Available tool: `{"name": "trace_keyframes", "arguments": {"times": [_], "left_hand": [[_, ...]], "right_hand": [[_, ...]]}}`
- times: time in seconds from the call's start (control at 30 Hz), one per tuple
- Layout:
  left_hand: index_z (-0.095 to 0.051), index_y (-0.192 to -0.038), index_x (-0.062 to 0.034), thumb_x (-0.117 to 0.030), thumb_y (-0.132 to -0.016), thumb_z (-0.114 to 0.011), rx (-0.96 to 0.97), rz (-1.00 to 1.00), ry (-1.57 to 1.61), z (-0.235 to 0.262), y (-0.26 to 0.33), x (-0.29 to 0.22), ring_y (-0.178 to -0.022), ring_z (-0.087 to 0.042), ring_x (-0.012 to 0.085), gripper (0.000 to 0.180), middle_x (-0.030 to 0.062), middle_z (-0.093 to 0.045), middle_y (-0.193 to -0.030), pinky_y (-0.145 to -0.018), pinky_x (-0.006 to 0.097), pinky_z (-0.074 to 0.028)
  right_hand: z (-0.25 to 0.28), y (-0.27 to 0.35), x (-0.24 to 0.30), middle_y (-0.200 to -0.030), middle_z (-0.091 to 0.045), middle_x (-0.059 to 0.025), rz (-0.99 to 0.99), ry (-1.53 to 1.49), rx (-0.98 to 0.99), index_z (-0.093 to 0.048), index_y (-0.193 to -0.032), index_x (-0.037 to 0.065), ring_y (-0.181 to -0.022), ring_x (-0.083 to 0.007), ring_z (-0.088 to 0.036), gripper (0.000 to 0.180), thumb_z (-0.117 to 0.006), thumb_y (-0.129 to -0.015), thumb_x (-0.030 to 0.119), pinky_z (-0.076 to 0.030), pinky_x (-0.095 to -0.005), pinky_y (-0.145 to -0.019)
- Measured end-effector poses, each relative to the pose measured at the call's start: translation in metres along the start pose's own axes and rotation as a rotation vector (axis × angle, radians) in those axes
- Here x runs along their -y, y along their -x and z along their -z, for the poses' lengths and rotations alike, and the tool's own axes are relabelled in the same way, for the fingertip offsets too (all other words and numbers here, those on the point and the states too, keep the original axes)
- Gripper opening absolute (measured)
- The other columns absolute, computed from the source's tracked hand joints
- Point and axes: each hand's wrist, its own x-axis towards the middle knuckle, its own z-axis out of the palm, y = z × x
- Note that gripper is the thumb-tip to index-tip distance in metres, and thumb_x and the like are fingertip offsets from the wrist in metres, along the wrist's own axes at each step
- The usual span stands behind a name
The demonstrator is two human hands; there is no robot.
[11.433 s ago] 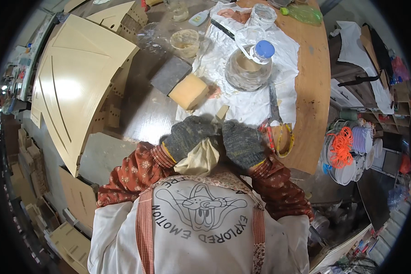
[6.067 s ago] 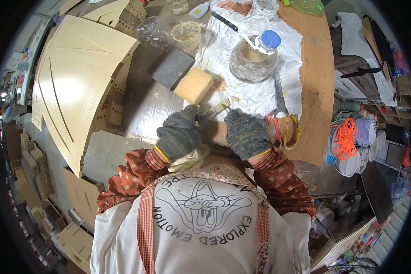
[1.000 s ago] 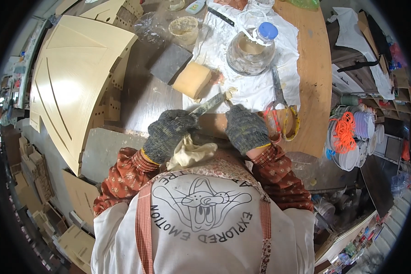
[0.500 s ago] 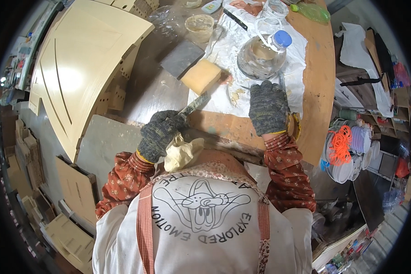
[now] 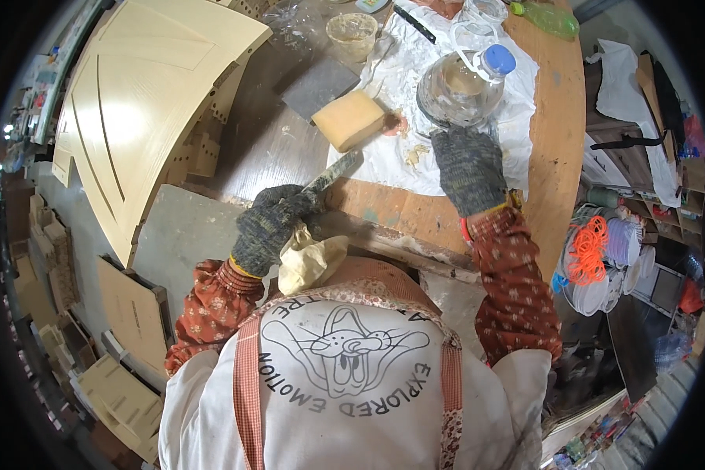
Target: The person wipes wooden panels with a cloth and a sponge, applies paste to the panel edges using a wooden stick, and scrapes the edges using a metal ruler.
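Observation:
My left hand (image 5: 266, 231), in a dark grey knitted glove, is closed around a narrow flat scraper (image 5: 333, 174) smeared with pale filler. A crumpled cream cloth (image 5: 312, 258) hangs from the same hand, close to my apron. My right hand (image 5: 471, 172), gloved alike, is over the white cloth (image 5: 415, 168) on the table, with curled fingers at the base of a clear plastic bottle (image 5: 456, 90) with a blue cap. Whatever those fingers hold, if anything, is hidden. Between the hands lies a yellowish sponge block (image 5: 349, 120), beside a dark grey sheet (image 5: 319, 88).
A large cream panel (image 5: 145, 102) stands at the left, overlapping the table. Farther back are a plastic cup (image 5: 352, 37), a black strip (image 5: 415, 23) and a green bottle (image 5: 547, 19). Orange cord (image 5: 586, 249) lies on spools right of the wooden table (image 5: 560, 133).
My right hand has shifted slightly right and forward, up to the bottle's base. My left hand keeps its hold on the scraper and cloth. The view has shifted a little.

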Motion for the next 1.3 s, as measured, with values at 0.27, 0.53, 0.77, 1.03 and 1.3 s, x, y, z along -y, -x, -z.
{"name": "trace_keyframes", "arguments": {"times": [0.27, 0.53, 0.77, 1.03, 1.3], "left_hand": [[-0.066, -0.104, -0.0096, -0.009, -0.074, -0.066, -0.03, 0.057, -0.006, 0.005, 0.01, -0.004, -0.092, -0.06, 0.0261, 0.03, 0.0097, -0.065, -0.101, -0.076, 0.034, -0.051], [-0.067, -0.102, -0.0133, -0.011, -0.072, -0.067, 0.0, 0.185, 0.095, 0.011, 0.026, 0.014, -0.088, -0.062, 0.0264, 0.03, 0.0079, -0.065, -0.101, -0.073, 0.034, -0.051], [-0.067, -0.099, -0.0169, -0.02, -0.071, -0.069, -0.028, 0.145, -0.103, 0.022, 0.03, 0.011, -0.087, -0.063, 0.0254, 0.028, 0.0052, -0.067, -0.097, -0.072, 0.033, -0.051], [-0.069, -0.098, -0.0096, -0.01, -0.078, -0.058, -0.097, 0.089, -0.011, 0.024, 0.039, 0.02, -0.084, -0.064, 0.0271, 0.023, 0.0104, -0.067, -0.092, -0.073, 0.033, -0.051], [-0.067, -0.099, -0.0107, -0.014, -0.08, -0.059, -0.033, 0.198, 0.078, 0.019, 0.053, 0.035, -0.076, -0.063, 0.0248, 0.021, 0.008, -0.066, -0.091, -0.065, 0.031, -0.051]], "right_hand": [[0.036, 0.027, 0.02, -0.078, -0.051, -0.0075, 0.172, -0.051, 0.131, -0.056, -0.091, 0.007, -0.074, -0.0214, -0.052, 0.02, -0.057, -0.073, 0.014, -0.043, -0.038, -0.065], [0.04, 0.012, 0.027, -0.077, -0.053, -0.0069, 0.142, -0.026, 0.207, -0.055, -0.097, 0.007, -0.07, -0.0212, -0.052, 0.018, -0.054, -0.081, 0.016, -0.042, -0.0378, -0.062], [0.052, 0.007, 0.039, -0.081, -0.055, -0.0098, 0.239, -0.243, -0.169, -0.059, -0.094, 0.005, -0.074, -0.0232, -0.055, 0.019, -0.056, -0.078, 0.015, -0.045, -0.0411, -0.066], [0.015, -0.05, 0.052, -0.088, -0.056, -0.0098, 0.33, -0.082, -0.068, -0.058, -0.102, 0.009, -0.086, -0.0286, -0.056, 0.027, -0.055, -0.075, 0.016, -0.042, -0.0449, -0.074], [0.056, -0.049, 0.043, -0.087, -0.058, -0.0086, 0.468, -0.181, 0.355, -0.061, -0.103, 0.011, -0.084, -0.0238, -0.058, 0.026, -0.056, -0.078, 0.015, -0.044, -0.0409, -0.071]]}}
